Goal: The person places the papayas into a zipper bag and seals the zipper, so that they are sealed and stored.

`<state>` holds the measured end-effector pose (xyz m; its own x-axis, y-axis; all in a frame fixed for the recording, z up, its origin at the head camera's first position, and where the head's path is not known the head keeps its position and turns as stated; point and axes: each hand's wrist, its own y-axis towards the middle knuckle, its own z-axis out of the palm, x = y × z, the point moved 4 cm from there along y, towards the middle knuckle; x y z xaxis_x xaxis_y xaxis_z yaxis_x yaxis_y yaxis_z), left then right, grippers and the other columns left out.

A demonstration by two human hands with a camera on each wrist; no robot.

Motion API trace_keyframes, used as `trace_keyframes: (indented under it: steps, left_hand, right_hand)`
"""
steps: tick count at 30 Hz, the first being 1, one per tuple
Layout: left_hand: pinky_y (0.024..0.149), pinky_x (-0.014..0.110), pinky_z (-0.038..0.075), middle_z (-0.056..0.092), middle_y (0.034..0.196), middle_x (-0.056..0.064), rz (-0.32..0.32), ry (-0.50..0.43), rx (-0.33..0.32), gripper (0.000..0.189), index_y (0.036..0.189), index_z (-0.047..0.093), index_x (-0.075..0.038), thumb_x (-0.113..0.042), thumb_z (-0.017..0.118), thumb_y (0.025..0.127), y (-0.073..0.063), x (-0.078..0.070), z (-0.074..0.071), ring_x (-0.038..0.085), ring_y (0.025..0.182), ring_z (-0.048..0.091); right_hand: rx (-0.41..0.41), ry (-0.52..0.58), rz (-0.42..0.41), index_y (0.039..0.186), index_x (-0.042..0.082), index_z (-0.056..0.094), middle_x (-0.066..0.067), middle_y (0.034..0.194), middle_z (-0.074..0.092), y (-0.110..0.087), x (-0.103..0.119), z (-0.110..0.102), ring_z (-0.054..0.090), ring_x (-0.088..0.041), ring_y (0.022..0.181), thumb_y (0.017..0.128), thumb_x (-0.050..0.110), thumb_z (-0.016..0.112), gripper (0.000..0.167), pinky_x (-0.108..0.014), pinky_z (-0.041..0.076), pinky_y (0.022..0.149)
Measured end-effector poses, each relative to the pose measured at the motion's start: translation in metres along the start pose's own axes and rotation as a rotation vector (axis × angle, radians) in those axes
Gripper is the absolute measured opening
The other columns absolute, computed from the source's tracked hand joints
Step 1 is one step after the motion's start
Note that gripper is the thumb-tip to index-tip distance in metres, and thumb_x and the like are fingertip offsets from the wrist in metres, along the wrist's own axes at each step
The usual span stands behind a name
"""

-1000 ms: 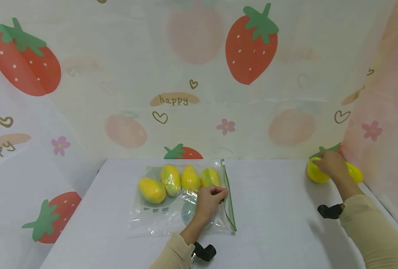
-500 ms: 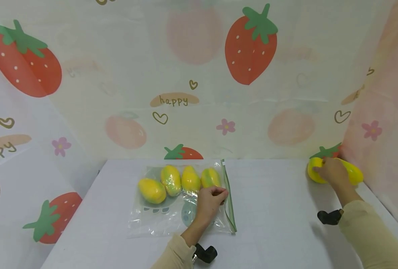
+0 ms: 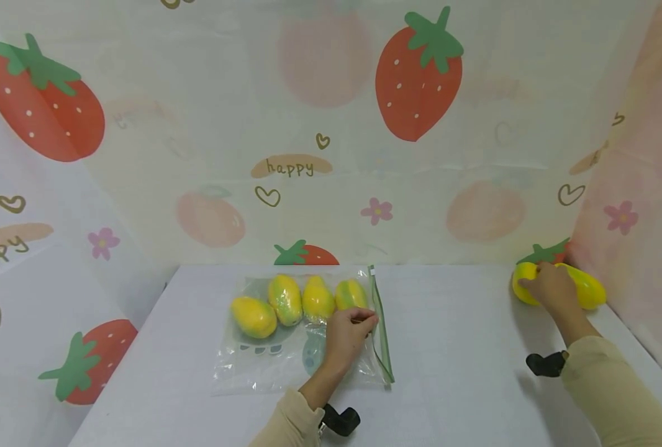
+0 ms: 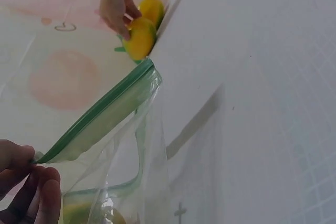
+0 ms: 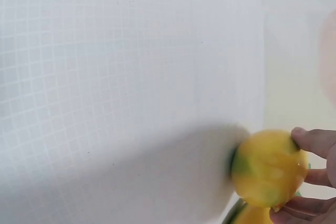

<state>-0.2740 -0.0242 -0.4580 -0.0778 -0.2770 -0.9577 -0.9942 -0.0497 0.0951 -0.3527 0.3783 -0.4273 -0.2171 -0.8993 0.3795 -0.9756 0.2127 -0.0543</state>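
Note:
A clear zip bag (image 3: 264, 372) with a green closure lies on the table, with several yellow-green mangoes (image 3: 254, 317) inside. At its mouth, my left hand (image 3: 346, 340) pinches the edge between thumb and fingers; the left wrist view shows the green zip strip (image 4: 100, 111) lifted there. At the far right corner, my right hand (image 3: 556, 288) has thumb and fingers around a yellow mango (image 5: 268, 166) with green patches. Another mango (image 3: 592, 290) lies right beside that one, partly hidden behind the hand.
The white table (image 3: 448, 347) extends between the bag and the right-hand mangoes. A printed cloth backdrop (image 3: 331, 205) rises along the far edge, with a pink cloth side wall (image 3: 644, 248) on the right close to the loose mangoes.
My right hand has settled lower around the mango at the right corner, and its fingers have closed in. My left hand stays at the bag's mouth.

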Motion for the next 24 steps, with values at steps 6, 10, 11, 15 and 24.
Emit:
trace_keyframes:
  steps: [6, 10, 11, 15, 24]
  left_hand:
    - [0.063, 0.018, 0.055, 0.073, 0.084, 0.011, -0.016, -0.037, 0.033, 0.014, 0.094, 0.075, 0.001, -0.01, 0.072, 0.086, 0.0, -0.002, -0.001, 0.006, 0.068, 0.059]
    - [0.062, 0.02, 0.056, 0.072, 0.082, 0.012, -0.019, -0.057, 0.043, 0.013, 0.093, 0.074, 0.003, -0.008, 0.072, 0.085, 0.0, -0.001, 0.0, 0.005, 0.066, 0.06]
    - [0.062, 0.02, 0.056, 0.072, 0.081, 0.012, -0.021, -0.062, 0.045, 0.013, 0.092, 0.074, 0.002, -0.008, 0.072, 0.085, 0.0, -0.001, 0.0, 0.005, 0.066, 0.06]
    - [0.062, 0.021, 0.056, 0.072, 0.081, 0.011, -0.03, -0.076, 0.057, 0.013, 0.092, 0.074, 0.002, -0.009, 0.072, 0.085, 0.0, 0.001, 0.001, 0.006, 0.065, 0.06]
    - [0.065, 0.023, 0.058, 0.072, 0.084, 0.011, -0.041, -0.083, 0.071, 0.014, 0.095, 0.074, 0.001, -0.01, 0.071, 0.086, 0.002, 0.003, 0.001, 0.007, 0.067, 0.061]
  right_hand:
    - [0.034, 0.046, 0.045, 0.135, -0.023, 0.029, -0.043, 0.126, 0.039, -0.001, -0.002, 0.002, 0.041, -0.052, 0.107, 0.091, 0.027, 0.063, 0.075, -0.063, 0.036, 0.099]
    - [0.041, 0.058, 0.067, 0.137, -0.022, 0.025, -0.044, 0.129, 0.037, -0.001, -0.002, 0.003, 0.04, -0.053, 0.109, 0.091, 0.028, 0.063, 0.078, -0.063, 0.035, 0.101]
    - [0.041, 0.059, 0.07, 0.138, -0.022, 0.025, -0.044, 0.13, 0.036, -0.002, -0.003, 0.003, 0.04, -0.053, 0.11, 0.091, 0.028, 0.063, 0.078, -0.063, 0.035, 0.102]
    - [0.04, 0.069, 0.07, 0.138, -0.022, 0.025, -0.044, 0.132, 0.035, -0.001, -0.003, 0.004, 0.039, -0.053, 0.112, 0.091, 0.027, 0.063, 0.079, -0.063, 0.034, 0.104]
    - [0.023, 0.115, 0.043, 0.135, -0.016, 0.03, -0.043, 0.129, 0.037, 0.001, -0.011, 0.007, 0.039, -0.051, 0.107, 0.088, 0.03, 0.066, 0.075, -0.062, 0.037, 0.097]
